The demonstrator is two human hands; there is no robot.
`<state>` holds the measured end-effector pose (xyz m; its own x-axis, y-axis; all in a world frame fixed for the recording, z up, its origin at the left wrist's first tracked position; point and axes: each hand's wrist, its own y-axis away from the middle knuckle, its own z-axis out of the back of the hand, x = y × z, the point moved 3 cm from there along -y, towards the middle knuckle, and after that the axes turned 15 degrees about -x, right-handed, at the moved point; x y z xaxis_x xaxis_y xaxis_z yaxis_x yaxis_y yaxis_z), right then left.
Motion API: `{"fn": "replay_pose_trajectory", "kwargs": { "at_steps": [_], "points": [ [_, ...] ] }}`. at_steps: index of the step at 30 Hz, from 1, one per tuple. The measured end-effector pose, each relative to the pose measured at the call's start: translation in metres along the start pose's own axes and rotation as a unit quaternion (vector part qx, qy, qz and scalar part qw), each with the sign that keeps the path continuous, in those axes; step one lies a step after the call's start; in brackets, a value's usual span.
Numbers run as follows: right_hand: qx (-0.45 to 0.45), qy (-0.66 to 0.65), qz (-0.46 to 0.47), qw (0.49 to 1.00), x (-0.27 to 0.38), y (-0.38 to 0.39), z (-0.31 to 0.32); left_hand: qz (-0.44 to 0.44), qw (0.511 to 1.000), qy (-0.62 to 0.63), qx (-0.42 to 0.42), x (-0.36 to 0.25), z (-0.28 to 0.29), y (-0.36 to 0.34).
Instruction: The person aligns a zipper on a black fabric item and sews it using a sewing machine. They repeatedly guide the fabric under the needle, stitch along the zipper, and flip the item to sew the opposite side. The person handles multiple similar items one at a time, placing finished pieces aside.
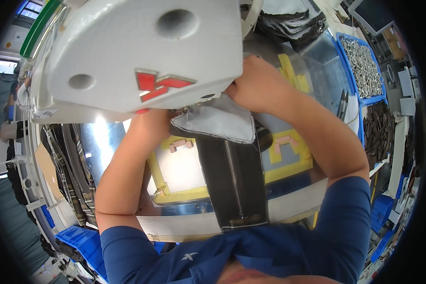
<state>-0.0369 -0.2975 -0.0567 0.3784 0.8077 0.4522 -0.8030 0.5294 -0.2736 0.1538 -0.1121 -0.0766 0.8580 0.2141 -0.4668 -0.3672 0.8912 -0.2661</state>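
Note:
A dark fabric piece (215, 184) with a long metal zipper (232, 175) lies under the white sewing machine head (146, 52) and hangs over the table's front edge. Its pale grey lining (217, 123) is folded up on top, just below the machine head. At the lining's left edge is my left hand (157, 124), its fingers hidden behind the machine. My right hand (255, 85) is closed at the lining's upper right corner, gripping the cloth; its fingertips are partly covered by the machine head.
Yellow tape strips (184, 194) and small pinkish blocks (181, 145) mark the shiny tabletop. A blue tray of metal parts (362, 66) and a heap of dark pieces (381, 132) stand at right. Stacked cloth (293, 23) lies behind; dark and plaid cloth (71, 165) hangs at left.

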Motion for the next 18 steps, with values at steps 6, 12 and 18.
{"fn": "replay_pose_trajectory", "kwargs": {
  "at_steps": [6,12,18],
  "points": [
    [0.011,-0.052,-0.036,0.998,-0.002,0.004,0.009,-0.034,0.991,-0.111,0.067,-0.106,0.077,0.012],
    [-0.047,-0.066,0.032,0.996,-0.003,0.004,0.009,-0.227,0.971,0.044,0.054,-0.119,0.067,0.014],
    [-0.079,-0.040,0.075,0.993,0.000,0.005,0.006,-0.220,0.961,0.080,0.147,-0.107,0.038,0.014]
  ]
}}
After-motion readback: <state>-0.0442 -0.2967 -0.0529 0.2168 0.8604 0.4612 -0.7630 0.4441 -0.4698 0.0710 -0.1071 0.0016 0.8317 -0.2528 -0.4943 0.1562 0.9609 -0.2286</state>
